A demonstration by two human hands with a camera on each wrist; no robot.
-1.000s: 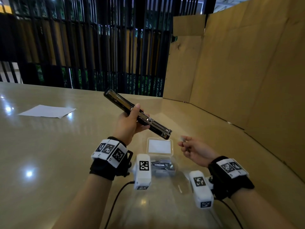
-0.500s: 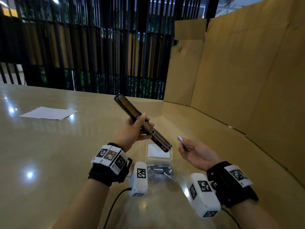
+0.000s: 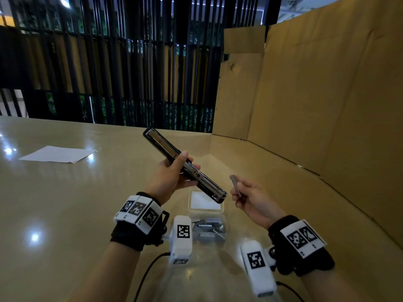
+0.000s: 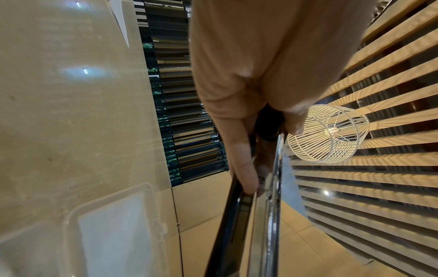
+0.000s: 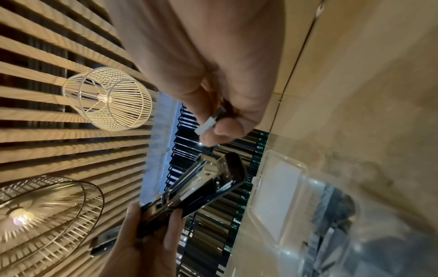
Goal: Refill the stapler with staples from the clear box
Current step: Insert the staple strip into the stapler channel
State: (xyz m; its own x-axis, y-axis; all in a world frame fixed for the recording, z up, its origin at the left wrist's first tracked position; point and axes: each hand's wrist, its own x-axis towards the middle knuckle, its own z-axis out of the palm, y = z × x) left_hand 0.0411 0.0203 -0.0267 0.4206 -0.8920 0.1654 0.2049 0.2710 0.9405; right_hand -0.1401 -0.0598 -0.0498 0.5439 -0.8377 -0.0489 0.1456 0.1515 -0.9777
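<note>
My left hand [image 3: 172, 174] grips a long black stapler [image 3: 162, 147] near its middle and holds it in the air, slanted, with its chrome staple rail [image 3: 209, 187] pointing down to the right. In the right wrist view the stapler [image 5: 208, 180] shows its open metal channel end. My right hand [image 3: 244, 192] pinches a short grey strip of staples [image 3: 235, 184] just right of the stapler's lower end, apart from it; the staples [image 5: 208, 124] sit between thumb and fingers. The clear box [image 3: 206, 214] lies open on the table below, with several staple strips [image 3: 210, 225] inside.
A white sheet of paper [image 3: 57, 154] lies at the far left of the glossy beige table [image 3: 65, 203]. Tall cardboard walls [image 3: 316, 94] close off the right side and back right. Black vertical slats [image 3: 109, 73] stand behind the table.
The stapler has tilted steeper, its far end now higher. My right hand has lifted and turned, bringing the staple strip up beside the stapler's lower end.
</note>
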